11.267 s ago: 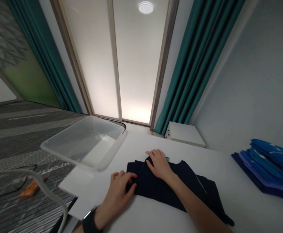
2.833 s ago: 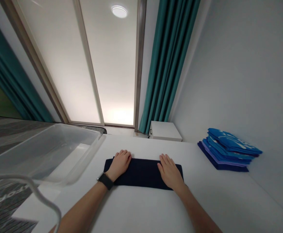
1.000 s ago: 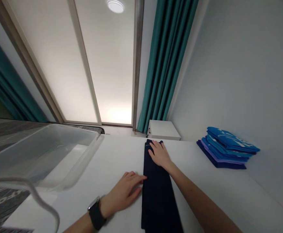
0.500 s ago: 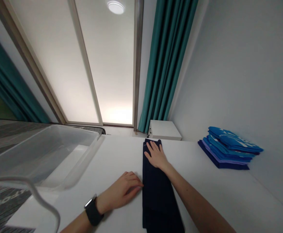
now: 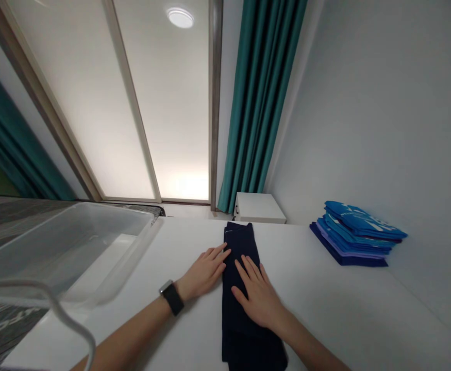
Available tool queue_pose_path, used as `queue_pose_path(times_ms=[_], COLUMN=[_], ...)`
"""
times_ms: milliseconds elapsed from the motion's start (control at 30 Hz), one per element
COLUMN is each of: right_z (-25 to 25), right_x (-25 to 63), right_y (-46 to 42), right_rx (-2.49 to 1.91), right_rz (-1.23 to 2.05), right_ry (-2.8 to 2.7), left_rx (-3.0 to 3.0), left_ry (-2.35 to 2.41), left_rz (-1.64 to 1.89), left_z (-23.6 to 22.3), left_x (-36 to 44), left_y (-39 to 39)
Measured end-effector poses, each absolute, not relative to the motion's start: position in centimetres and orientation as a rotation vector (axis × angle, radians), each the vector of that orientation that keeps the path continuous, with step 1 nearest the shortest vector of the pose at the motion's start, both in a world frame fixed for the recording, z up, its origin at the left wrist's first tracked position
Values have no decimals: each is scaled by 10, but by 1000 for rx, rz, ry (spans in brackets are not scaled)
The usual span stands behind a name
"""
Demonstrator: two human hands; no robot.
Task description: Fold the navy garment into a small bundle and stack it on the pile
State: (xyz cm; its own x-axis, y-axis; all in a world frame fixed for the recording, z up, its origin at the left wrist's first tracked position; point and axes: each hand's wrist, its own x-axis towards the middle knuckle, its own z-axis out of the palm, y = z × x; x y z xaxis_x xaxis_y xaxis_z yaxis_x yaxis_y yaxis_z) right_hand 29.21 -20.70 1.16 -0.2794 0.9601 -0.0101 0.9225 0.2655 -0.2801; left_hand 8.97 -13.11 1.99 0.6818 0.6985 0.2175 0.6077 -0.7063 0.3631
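A dark navy garment [image 5: 237, 319], folded into a long narrow strip, lies on the white table [image 5: 179, 335] and runs from near the far edge toward me. My right hand [image 5: 256, 293] rests on its middle, palm down with fingers spread. At the strip's left edge, my left hand [image 5: 206, 270] lies with fingers stretched out, their tips touching the cloth near its upper part. On the left wrist is a black watch [image 5: 172, 298]. Neither hand grips the cloth.
Folded blue and purple clothes [image 5: 356, 234] are stacked at the right by the wall. A clear plastic bin [image 5: 132, 263] stands at the left, with a grey cable [image 5: 61, 312] in front. Past the far edge are a white cabinet [image 5: 262, 208] and a teal curtain [image 5: 260, 103].
My right hand has slid down the garment toward me. My left hand has moved up and right, its fingers straightening onto the cloth's edge. The view has shifted slightly.
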Motion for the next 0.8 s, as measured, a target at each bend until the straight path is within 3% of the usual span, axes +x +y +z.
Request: queue_pose_path(times_ms=[267,567,800], right_z=[6,8,22], right_x=[283,258,261], right_y=[-198,-178,-220], right_rx=[-1690,-1633,-1391], right_rz=[287,201,415], right_ry=[-2362,-2348,-2539], left_rx=[2709,2737,2752], left_ry=[1208,1389,1389], left_rz=[539,541,510], left_z=[0,-7,-6], left_x=[100,86,89], left_y=[-75,-62,-65])
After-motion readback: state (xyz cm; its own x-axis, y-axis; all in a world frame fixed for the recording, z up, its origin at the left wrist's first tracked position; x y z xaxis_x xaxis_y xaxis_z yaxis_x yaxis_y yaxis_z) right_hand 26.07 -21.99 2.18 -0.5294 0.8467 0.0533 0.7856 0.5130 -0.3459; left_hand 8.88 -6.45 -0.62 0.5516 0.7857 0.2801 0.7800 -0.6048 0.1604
